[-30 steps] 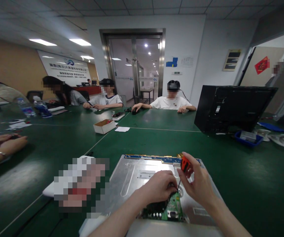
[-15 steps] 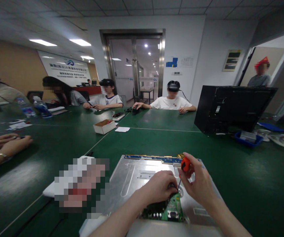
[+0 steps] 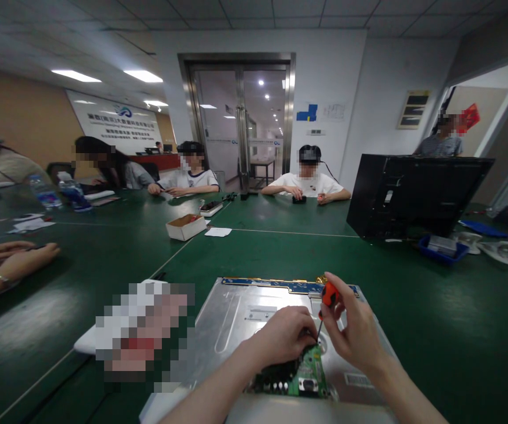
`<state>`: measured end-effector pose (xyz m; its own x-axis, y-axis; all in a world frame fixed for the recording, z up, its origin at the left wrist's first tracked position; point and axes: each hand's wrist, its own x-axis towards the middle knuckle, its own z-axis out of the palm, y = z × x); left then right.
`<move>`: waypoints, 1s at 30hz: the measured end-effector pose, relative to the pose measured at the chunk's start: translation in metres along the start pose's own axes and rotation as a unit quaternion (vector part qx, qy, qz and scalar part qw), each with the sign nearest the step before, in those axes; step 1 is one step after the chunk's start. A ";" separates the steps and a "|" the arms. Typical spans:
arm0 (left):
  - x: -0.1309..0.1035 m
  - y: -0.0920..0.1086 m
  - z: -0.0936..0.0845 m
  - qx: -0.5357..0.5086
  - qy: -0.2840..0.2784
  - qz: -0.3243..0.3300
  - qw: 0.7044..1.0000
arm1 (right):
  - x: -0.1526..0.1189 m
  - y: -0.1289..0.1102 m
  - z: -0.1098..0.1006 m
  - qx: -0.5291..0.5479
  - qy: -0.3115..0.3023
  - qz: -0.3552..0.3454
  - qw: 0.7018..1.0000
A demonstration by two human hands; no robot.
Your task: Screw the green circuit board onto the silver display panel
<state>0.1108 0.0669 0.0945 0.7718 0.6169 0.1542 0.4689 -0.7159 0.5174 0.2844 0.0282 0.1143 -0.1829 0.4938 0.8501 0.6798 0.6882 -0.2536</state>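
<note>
A screwdriver [image 3: 330,294] with an orange and black handle is pinched in my right hand [image 3: 359,333]. Its thin shaft slants down to the upper edge of a green circuit board [image 3: 312,368]. My left hand [image 3: 285,334] is closed by the shaft's tip, its fingers curled over the board's top; what they pinch, if anything, is hidden. Under both hands lies a silver metal display panel [image 3: 227,321], with a narrow blue circuit strip [image 3: 266,284] along its far edge. My left forearm covers part of the panel.
Left of the panel lies a blurred-out white and pink item [image 3: 148,330]. A small white box [image 3: 186,226] and paper [image 3: 218,232] sit farther off. At right stand a black monitor [image 3: 417,197] and a blue tray [image 3: 442,250]. Several people sit around the green table [image 3: 275,250].
My hands and the screwdriver hold nearly the same place. Across the table, a person has drawn a dark object in toward their body. The person in the right doorway has shifted left.
</note>
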 end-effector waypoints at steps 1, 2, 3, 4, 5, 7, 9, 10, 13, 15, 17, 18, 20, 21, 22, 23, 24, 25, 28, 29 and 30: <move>0.000 0.001 0.000 0.004 0.002 0.000 1.000 | 0.000 0.000 0.000 -0.002 0.002 0.003 1.000; 0.000 0.001 0.000 0.007 0.003 0.000 1.000 | 0.000 0.001 0.001 -0.004 0.004 0.006 1.000; 0.000 0.001 0.000 0.008 0.003 0.001 1.000 | -0.001 0.001 0.002 -0.006 0.005 0.007 1.000; 0.000 0.001 0.000 0.007 0.003 0.002 1.000 | -0.001 0.001 0.002 -0.006 0.007 0.007 1.000; 0.000 0.001 0.000 0.006 0.002 0.002 1.000 | -0.001 0.002 0.003 -0.006 0.010 0.005 1.000; 0.000 0.000 0.000 0.002 -0.001 0.002 1.000 | -0.001 0.002 0.004 -0.012 0.019 0.000 1.000; 0.001 0.000 0.000 -0.001 -0.001 0.001 1.000 | -0.001 0.003 0.004 -0.027 0.031 -0.006 0.999; 0.001 0.000 0.000 -0.002 0.000 0.001 1.000 | -0.001 0.004 0.005 -0.035 0.037 -0.009 0.999; 0.000 0.000 -0.001 -0.004 0.002 0.001 1.000 | -0.001 0.005 0.005 -0.039 0.040 -0.018 0.998; 0.000 0.000 0.000 -0.006 0.001 0.002 1.000 | 0.000 0.004 0.004 -0.026 0.035 -0.019 0.999; 0.000 -0.001 0.000 -0.008 0.000 0.003 1.000 | 0.000 0.003 0.003 -0.010 0.029 -0.018 0.999; 0.000 -0.001 0.000 -0.008 0.000 0.003 1.000 | 0.000 0.002 0.002 -0.002 0.025 -0.018 1.000; 0.000 -0.002 0.001 -0.006 -0.001 0.002 1.000 | 0.001 0.000 0.000 0.013 0.018 -0.018 1.000; 0.000 -0.002 0.001 -0.004 -0.001 0.001 1.000 | 0.001 -0.001 -0.001 0.018 0.016 -0.017 1.000; 0.000 -0.002 0.001 -0.001 -0.001 0.000 1.000 | 0.002 -0.001 -0.001 0.020 0.014 -0.016 1.000; 0.000 -0.002 0.001 0.001 -0.001 -0.001 1.000 | 0.002 -0.001 -0.001 0.020 0.015 -0.015 1.000; 0.000 -0.002 0.001 0.003 -0.001 -0.002 1.000 | 0.002 -0.001 -0.001 0.017 0.017 -0.014 1.000; 0.000 -0.002 0.001 0.005 -0.002 -0.003 1.000 | 0.002 -0.001 0.000 0.013 0.021 -0.014 1.000; 0.001 -0.003 0.002 0.005 -0.005 -0.002 1.000 | 0.001 0.001 0.002 -0.001 0.036 -0.013 0.999; 0.001 -0.004 0.002 0.003 -0.005 -0.001 1.000 | 0.001 0.001 0.003 -0.006 0.038 -0.012 0.999; 0.001 -0.004 0.003 0.001 -0.004 0.001 1.000 | 0.001 0.002 0.003 -0.011 0.040 -0.014 0.999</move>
<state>0.1104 0.0695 0.0903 0.7761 0.6131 0.1479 0.4685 -0.7175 0.5155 0.2833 0.0319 0.1130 -0.1448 0.4306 0.8909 0.6909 0.6885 -0.2205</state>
